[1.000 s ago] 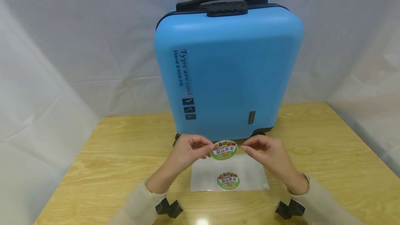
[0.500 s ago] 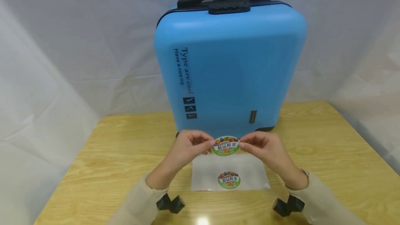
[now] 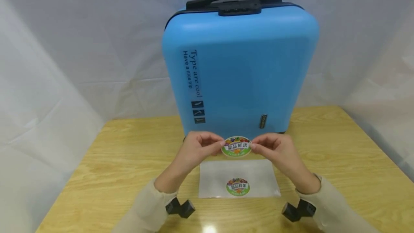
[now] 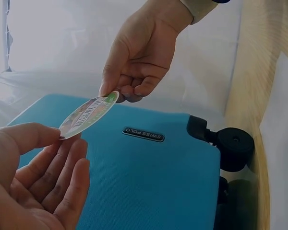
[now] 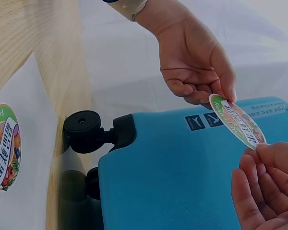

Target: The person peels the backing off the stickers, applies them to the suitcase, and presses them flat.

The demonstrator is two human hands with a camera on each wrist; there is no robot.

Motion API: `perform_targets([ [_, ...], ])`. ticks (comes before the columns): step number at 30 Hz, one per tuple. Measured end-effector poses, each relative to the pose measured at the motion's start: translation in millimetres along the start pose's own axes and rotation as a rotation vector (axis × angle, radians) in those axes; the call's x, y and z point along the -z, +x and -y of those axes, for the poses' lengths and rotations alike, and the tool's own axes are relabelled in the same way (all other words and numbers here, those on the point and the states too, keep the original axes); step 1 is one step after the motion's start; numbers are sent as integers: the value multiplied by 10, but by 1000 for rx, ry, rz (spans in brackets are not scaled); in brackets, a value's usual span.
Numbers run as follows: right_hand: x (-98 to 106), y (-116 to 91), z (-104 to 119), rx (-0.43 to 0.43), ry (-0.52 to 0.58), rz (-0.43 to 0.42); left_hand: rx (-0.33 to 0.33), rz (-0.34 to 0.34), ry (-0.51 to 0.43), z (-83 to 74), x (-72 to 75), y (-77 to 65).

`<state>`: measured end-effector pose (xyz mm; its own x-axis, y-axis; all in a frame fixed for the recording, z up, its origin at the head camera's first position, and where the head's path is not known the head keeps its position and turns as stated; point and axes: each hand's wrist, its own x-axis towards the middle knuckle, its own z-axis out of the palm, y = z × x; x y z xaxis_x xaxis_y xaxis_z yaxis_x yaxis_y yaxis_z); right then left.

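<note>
An oval fruit sticker [image 3: 237, 147], green at the bottom with colourful fruit along the top, is held up in front of the suitcase's lower edge. My left hand [image 3: 199, 154] pinches its left end between thumb and forefinger. At the other end, my right hand [image 3: 277, 155] pinches it the same way. Both wrist views show the sticker stretched between the two hands, apart from the suitcase. The blue suitcase [image 3: 239, 78] stands upright behind it, with printed lettering at its left side. Below the hands lies a white backing sheet [image 3: 211, 179] bearing a second oval sticker [image 3: 238, 187].
A wooden table [image 3: 129, 161] carries the suitcase and the sheet. White cloth [image 3: 97, 46] hangs behind and at both sides. One black suitcase wheel [image 4: 235, 148] shows in the left wrist view. Small black devices [image 3: 179, 208] sit at both wrists.
My right hand, apart from the sticker one second ago, now pinches its right end. Both hands have raised the sticker slightly, away from the backing sheet.
</note>
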<state>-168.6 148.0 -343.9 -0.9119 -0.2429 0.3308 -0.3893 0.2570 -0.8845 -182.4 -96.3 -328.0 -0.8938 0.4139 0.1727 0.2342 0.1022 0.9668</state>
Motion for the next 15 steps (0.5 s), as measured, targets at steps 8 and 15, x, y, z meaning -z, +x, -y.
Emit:
perform_targets([
  [8,32,9,14,29,-18,-27,21,-57,-7,0,-8,50],
  [15,54,35,48,40,-38,-62,13,-75,2,-19,-8,78],
])
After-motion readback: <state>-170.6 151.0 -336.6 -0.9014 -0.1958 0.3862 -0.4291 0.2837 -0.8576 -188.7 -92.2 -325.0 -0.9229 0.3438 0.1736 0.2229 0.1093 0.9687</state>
